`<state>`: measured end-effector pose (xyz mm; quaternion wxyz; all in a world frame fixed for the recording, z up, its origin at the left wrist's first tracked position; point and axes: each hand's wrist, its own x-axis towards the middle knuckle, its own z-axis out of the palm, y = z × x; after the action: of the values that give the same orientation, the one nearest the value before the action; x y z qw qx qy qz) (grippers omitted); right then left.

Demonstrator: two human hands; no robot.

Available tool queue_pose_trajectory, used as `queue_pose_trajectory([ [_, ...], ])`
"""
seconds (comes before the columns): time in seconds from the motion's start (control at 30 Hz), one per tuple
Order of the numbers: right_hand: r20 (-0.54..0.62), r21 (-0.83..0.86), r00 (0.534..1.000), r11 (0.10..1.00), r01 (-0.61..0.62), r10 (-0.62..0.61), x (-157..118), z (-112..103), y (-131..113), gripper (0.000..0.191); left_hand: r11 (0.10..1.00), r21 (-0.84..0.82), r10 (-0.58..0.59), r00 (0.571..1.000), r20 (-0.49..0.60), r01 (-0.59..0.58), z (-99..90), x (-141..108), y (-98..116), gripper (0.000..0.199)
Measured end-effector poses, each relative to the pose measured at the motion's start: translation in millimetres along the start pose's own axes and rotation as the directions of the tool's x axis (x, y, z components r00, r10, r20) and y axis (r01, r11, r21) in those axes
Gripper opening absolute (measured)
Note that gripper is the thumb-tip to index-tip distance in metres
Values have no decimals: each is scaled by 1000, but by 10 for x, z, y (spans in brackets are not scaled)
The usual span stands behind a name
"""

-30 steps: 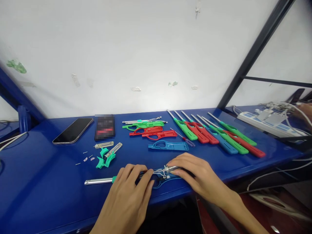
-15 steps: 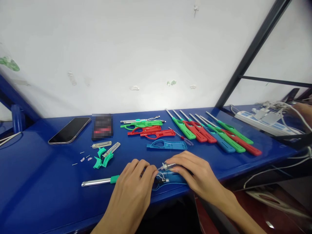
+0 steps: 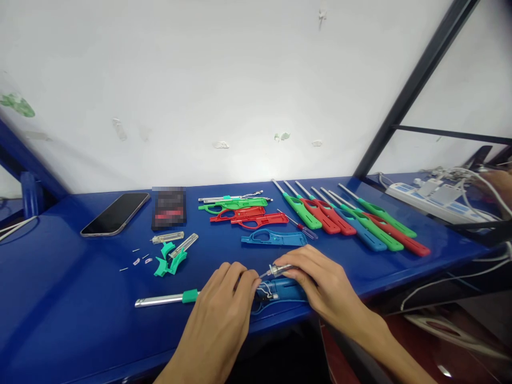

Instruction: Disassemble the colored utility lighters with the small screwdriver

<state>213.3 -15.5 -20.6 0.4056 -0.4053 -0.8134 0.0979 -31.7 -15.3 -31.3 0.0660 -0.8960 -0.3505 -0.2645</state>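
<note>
My left hand [image 3: 226, 298] is closed over the front of an opened gas lighter, whose silver barrel [image 3: 160, 301] and green collar [image 3: 190, 296] stick out to the left. Its fingertips meet a thin tube at the tank's tip; their exact grip is hidden. Between the thumb and fingers of my right hand [image 3: 320, 272] is a clear fuel tank [image 3: 277, 270], tilted just above the blue half-shell [image 3: 286, 288]. White wires [image 3: 266, 289] lie curled inside that shell, beside a small dark part.
Loose half-shells in blue [image 3: 276, 238], red [image 3: 260, 218] and green [image 3: 236, 204] lie behind my hands, near a screwdriver [image 3: 302, 226]. Assembled lighters [image 3: 360, 221] fan out at right. Leftward are clear tanks [image 3: 184, 245], green collars [image 3: 170, 261], screws and a phone [image 3: 116, 214].
The clear tank has shifted slightly in my right hand, its tip end a little further right. My left hand keeps nearly the same place on the lighter.
</note>
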Motion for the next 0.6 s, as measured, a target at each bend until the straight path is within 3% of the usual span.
queue_pose_trajectory([
  [0.23, -202, 56, 961, 982, -180, 188, 11, -78, 61, 17, 998, 52, -36, 996, -83, 41, 34, -41, -37, 29],
  [0.4, -168, 75, 971, 984, -161, 171, 41, -66, -75, 20, 986, 162, 3, 978, -208, 31, -7, 2, -12, 31],
  [0.6, -61, 140, 997, 990, -36, 45, 84, 42, -275, 22, 997, -77, -31, 962, -271, 11, -102, 62, -8, 18],
])
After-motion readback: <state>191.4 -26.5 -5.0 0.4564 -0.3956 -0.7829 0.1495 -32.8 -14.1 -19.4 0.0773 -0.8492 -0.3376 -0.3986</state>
